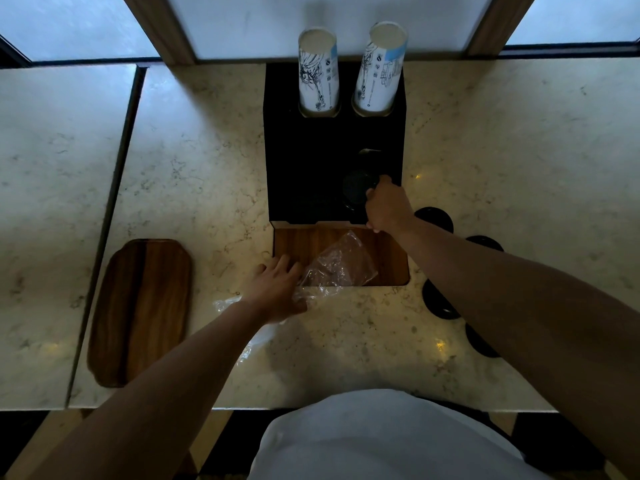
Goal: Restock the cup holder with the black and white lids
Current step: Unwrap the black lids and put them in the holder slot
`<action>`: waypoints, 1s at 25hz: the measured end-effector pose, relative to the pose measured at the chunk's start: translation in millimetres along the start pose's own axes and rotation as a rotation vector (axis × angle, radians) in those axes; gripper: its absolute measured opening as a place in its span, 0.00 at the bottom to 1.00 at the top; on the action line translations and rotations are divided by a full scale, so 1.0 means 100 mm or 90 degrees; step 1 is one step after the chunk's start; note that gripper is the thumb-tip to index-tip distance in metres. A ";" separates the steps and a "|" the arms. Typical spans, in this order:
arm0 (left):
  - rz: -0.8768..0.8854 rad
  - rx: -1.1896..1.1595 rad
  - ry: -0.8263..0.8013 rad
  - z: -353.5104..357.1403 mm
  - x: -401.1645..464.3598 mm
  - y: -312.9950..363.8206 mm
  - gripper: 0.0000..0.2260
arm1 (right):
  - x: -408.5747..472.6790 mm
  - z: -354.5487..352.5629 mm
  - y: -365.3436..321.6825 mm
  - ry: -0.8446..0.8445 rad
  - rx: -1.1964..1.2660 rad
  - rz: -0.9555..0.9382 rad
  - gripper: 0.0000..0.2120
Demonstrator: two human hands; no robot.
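The black cup holder (311, 161) stands on the marble counter, with two stacks of white printed paper cups (318, 71) in its rear slots. My right hand (388, 207) grips a black lid (358, 187) over the holder's front right slot. Several more black lids (438, 301) lie on the counter to the right, partly hidden by my right forearm. My left hand (277, 289) rests with spread fingers on a crumpled clear plastic bag (337, 265) at the holder's wooden front. No white lids show.
A wooden tray (142, 310) lies on the counter at the left. A seam (114, 188) splits the marble counter at the far left. The counter's front edge runs just before my body. A wall with frosted panels stands behind the holder.
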State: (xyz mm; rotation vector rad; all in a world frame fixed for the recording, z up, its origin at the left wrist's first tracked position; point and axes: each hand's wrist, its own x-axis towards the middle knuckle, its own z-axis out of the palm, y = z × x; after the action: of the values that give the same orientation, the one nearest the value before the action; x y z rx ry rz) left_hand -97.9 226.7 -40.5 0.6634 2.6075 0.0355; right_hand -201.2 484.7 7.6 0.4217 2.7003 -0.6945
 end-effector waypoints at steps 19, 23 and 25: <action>-0.013 0.002 0.000 0.05 0.00 -0.01 0.35 | 0.08 -0.06 0.04 0.045 0.049 -0.072 0.27; -0.012 0.000 0.003 0.05 0.01 -0.01 0.34 | 0.08 -0.04 0.06 0.048 0.053 -0.068 0.27; -0.012 0.000 0.002 0.05 0.00 0.00 0.34 | 0.06 -0.04 0.06 0.049 0.041 -0.082 0.27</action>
State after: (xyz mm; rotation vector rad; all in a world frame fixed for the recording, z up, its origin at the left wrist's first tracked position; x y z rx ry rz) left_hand -96.2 226.1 -45.4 0.6394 2.6165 0.0310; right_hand -205.7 493.2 6.2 0.2976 2.8041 -0.8178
